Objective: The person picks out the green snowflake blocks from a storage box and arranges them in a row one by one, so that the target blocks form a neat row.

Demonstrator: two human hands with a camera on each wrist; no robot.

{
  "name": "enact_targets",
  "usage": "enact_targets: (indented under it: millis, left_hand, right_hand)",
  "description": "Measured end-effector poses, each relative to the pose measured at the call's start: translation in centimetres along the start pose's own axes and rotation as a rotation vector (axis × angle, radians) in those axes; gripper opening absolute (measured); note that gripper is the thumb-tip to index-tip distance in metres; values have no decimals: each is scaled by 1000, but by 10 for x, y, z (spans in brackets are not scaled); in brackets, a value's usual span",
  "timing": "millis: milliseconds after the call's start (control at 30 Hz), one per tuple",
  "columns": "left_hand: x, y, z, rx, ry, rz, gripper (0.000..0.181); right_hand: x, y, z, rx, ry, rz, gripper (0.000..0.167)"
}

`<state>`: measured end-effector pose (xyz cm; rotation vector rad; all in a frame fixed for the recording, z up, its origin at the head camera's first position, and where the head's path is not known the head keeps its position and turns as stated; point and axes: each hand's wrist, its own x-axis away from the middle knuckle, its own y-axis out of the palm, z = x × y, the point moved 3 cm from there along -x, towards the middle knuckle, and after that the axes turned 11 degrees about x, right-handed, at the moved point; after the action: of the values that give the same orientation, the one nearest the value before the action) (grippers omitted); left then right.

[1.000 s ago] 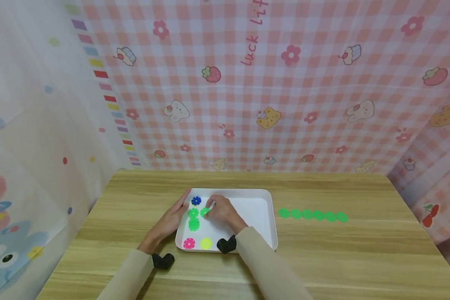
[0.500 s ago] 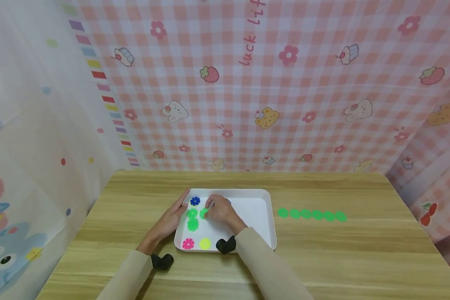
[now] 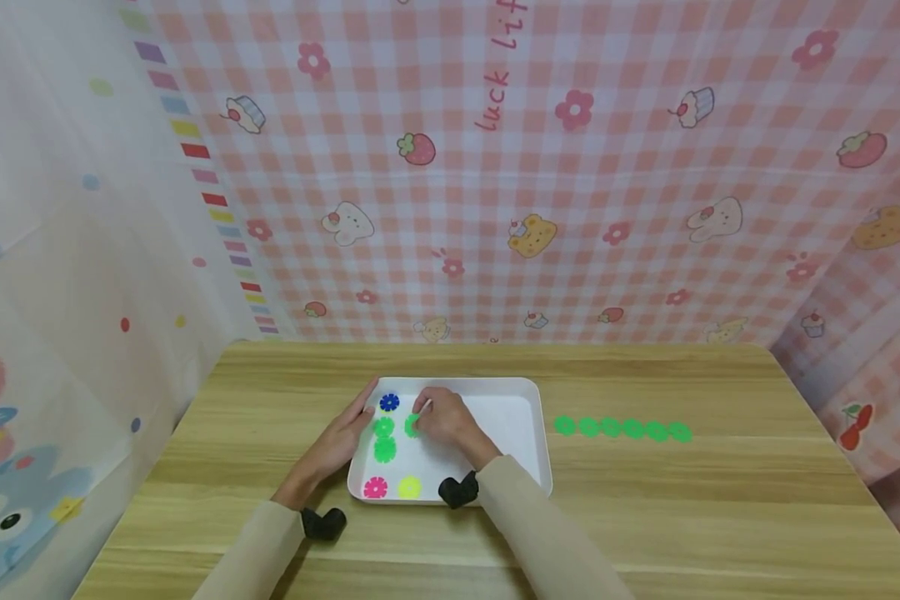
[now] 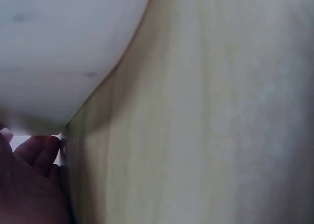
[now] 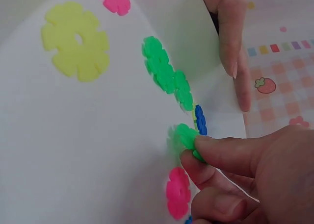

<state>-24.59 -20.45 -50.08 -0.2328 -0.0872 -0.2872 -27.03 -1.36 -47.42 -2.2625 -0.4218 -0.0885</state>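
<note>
So my right grip (image 3: 447,418) has a green disc (image 3: 412,426) pinched between thumb and index finger, over the left half of the white tray (image 3: 508,421). From the wrist view the disc is tipped at an angle, and I can't tell whether its lower edge touches the tray. My left grip (image 3: 344,436) is holding the tray's left side, thumb over the rim and fingers along the outside.

Left of the pinched disc there's a green pair (image 3: 384,438) in the tray, one nearer me than the other and touching (the near one might be more than one piece, hard to say). Just beyond the pair is a blue disc (image 3: 389,402) with a bit of yellow peeking out beside it. Down at my end, a pink disc (image 3: 376,487) lies in the left corner with a yellow disc (image 3: 409,487) just to its right. My wrist view also shows a second pink disc (image 5: 178,193) near my curled fingers, plus a sliver of blue (image 5: 189,220) mostly hidden by them.

Out on the wooden tabletop (image 3: 727,517), right of the tray, six green discs make a row (image 3: 611,427), running left to right. Behind it all hangs a pink checked cloth (image 3: 607,183) with strawberries and cupcakes on it.
</note>
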Motion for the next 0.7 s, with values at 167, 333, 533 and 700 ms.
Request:
enact_targets:
  millis: [167, 333, 533, 700]
  left_hand:
    - [0, 0, -1, -6, -2, 7, 53]
    - [-1, -1, -3, -16, -7, 14, 53]
    - [0, -1, -2, -20, -9, 25, 52]
    - [0, 0, -2, -13, -6, 19, 53]
  right_hand:
    - [3, -8, 1, -18, -13, -6, 9]
    - [8, -16, 2, -37, -17, -9, 9]
    - [11, -28, 4, -54, -38, 10, 10]
    - [16, -42, 6, -76, -49, 32, 11]
